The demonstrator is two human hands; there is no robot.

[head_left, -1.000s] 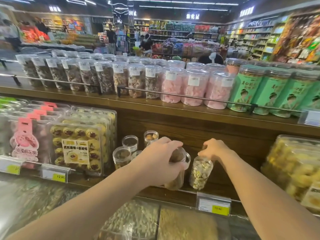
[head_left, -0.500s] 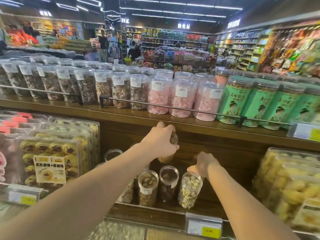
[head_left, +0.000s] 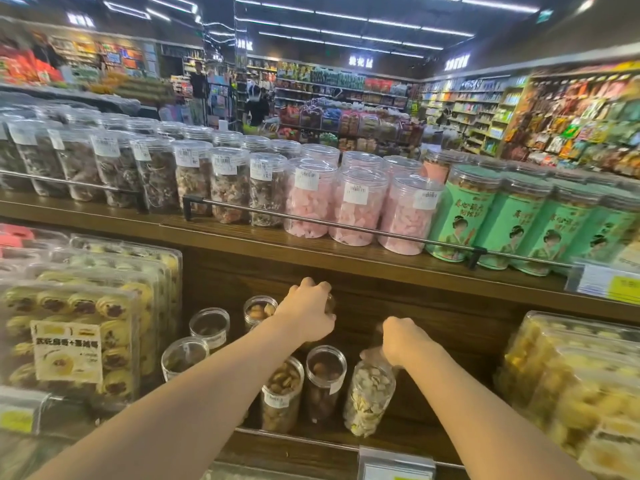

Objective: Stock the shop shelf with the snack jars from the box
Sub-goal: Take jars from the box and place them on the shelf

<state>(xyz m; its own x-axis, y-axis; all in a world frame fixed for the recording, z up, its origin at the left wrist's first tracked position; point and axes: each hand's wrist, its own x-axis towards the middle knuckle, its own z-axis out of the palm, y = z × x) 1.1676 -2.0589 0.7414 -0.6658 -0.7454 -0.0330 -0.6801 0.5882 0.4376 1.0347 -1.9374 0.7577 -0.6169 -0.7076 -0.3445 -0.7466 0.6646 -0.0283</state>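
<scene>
Step in hand: placing. Your left hand [head_left: 309,311] curls over a clear plastic snack jar [head_left: 329,302], mostly hidden, deep on the dark wooden lower shelf [head_left: 415,424]. Your right hand [head_left: 403,341] grips the pale-nut jar [head_left: 369,396] by its lid, tilted at the front row. Next, likely: stand both upright, release.

Up top we see pink candy tubs [head_left: 356,206] lined up behind a metal rail [head_left: 346,227], green printed canisters [head_left: 465,216] just right of them, dark dried-fruit tubs [head_left: 117,174] to their left. Lower left, we've got clear pastry boxes [head_left: 69,337]; a yellow price tag [head_left: 623,287] far right.
</scene>
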